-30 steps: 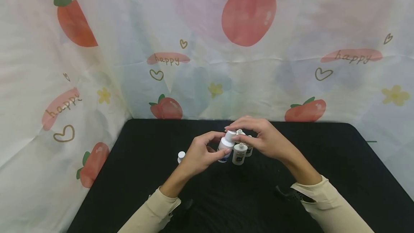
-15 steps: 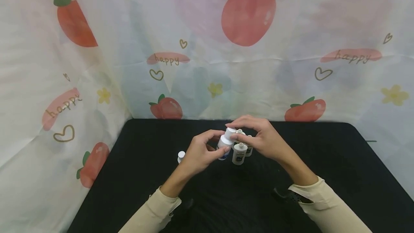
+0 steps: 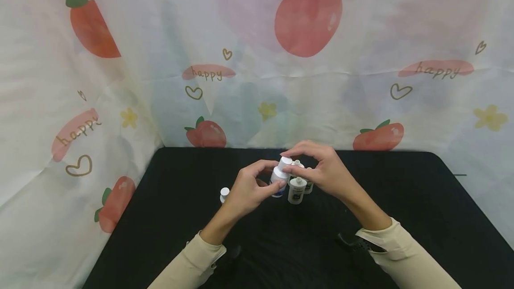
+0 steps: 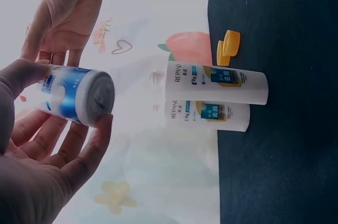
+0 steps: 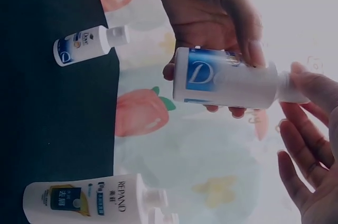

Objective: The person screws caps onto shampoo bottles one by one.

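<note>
My left hand (image 3: 250, 189) grips the body of a white Dove bottle (image 5: 227, 80) with a blue label, held tilted above the table. Thumb and fingers of my right hand (image 3: 327, 171) pinch its white cap (image 3: 285, 163) at the top. Just beyond it stand several white REPAND bottles (image 4: 219, 84), their narrow necks bare. Two yellow caps (image 4: 231, 43) lie beside them in the left wrist view. A second, capped Dove bottle (image 5: 82, 46) stands to the left, partly hidden behind my left hand in the head view.
The black table (image 3: 401, 200) extends to both sides and toward me. A pale printed cloth (image 3: 249, 66) with fruit and hearts hangs along the back and left edges. Dark straps show at my sleeve cuffs (image 3: 385, 242).
Both hands have risen slightly with the Dove bottle. The right fingers stay on the cap. The standing bottles have not moved.
</note>
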A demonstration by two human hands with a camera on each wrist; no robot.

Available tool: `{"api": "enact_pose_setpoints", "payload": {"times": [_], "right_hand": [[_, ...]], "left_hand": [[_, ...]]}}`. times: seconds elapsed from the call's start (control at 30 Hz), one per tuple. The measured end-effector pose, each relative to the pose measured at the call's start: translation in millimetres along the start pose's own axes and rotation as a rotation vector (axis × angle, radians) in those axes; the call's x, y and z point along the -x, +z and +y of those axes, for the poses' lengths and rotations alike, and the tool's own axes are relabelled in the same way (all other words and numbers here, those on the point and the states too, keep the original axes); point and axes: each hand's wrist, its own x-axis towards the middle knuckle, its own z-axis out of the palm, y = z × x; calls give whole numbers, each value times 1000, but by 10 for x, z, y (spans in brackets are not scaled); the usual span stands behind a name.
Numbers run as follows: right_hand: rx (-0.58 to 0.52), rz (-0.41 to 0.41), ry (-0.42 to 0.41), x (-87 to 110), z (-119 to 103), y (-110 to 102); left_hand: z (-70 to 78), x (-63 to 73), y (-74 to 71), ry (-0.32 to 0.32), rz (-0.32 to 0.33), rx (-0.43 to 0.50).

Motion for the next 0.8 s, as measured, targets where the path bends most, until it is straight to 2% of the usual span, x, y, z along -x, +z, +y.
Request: {"api": "enact_pose_setpoints", "payload": {"times": [0.17,0.33,0.43,0.57,0.8], "right_hand": [[3,20,-18,-15,-132,13],[12,27,-9,20,39,43],[3,-8,-2,46,158,20],[-18,-57,-2,54,196,-24],[-24,-31,99,58,154,21]], "left_hand": [[-7,16,9,-12,-6,-8],[-16,7,25,-28,7,20],[-29,4,28,-40,23,24],[-42,9,24,-38,37,22],[-35,15,53,-10,44,27]]}}
